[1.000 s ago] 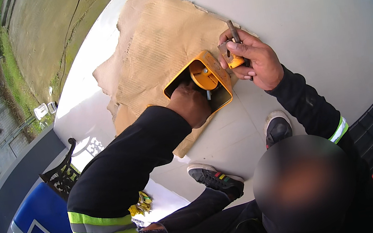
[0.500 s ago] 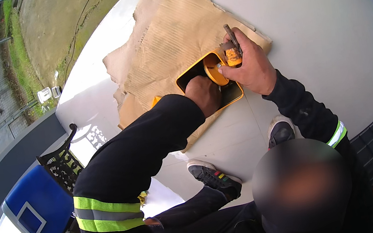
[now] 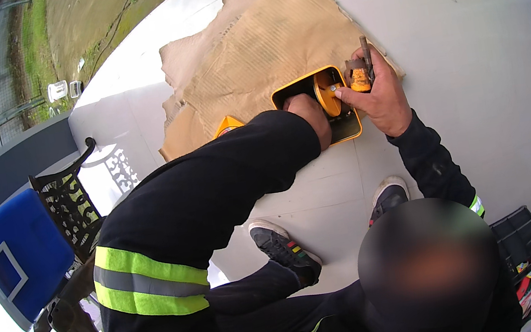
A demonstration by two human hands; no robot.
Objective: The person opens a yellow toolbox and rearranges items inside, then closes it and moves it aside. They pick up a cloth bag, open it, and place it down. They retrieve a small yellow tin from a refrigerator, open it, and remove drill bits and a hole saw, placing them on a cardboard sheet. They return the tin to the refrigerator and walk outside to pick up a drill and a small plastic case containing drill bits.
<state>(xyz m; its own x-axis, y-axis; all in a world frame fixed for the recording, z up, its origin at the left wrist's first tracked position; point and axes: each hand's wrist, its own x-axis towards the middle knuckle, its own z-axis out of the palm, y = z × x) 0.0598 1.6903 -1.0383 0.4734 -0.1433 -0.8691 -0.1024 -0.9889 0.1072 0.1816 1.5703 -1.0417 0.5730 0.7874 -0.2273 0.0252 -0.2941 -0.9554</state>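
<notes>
A black case with a yellow rim point(image 3: 350, 132) lies open on a sheet of torn brown cardboard point(image 3: 263, 51). An orange disc point(image 3: 324, 93) stands inside it. My left hand point(image 3: 310, 117) reaches into the case beside the disc, its fingers hidden inside. My right hand point(image 3: 380, 101) is at the case's right edge, closed around a small orange tool with a brown handle point(image 3: 360, 76) that points up and away from me. Both sleeves are black with yellow-and-grey reflective bands.
A second yellow piece point(image 3: 227, 125) peeks out left of my left arm. A black ornate metal chair point(image 3: 67, 201) and a blue container point(image 3: 17, 258) stand at left. An open tool case point(image 3: 527, 241) sits at lower right. My shoes point(image 3: 283, 245) rest on grey floor.
The view has swung, so the case and cardboard now sit more to the right. Both hands have stayed at the case, and the right hand still holds the orange tool.
</notes>
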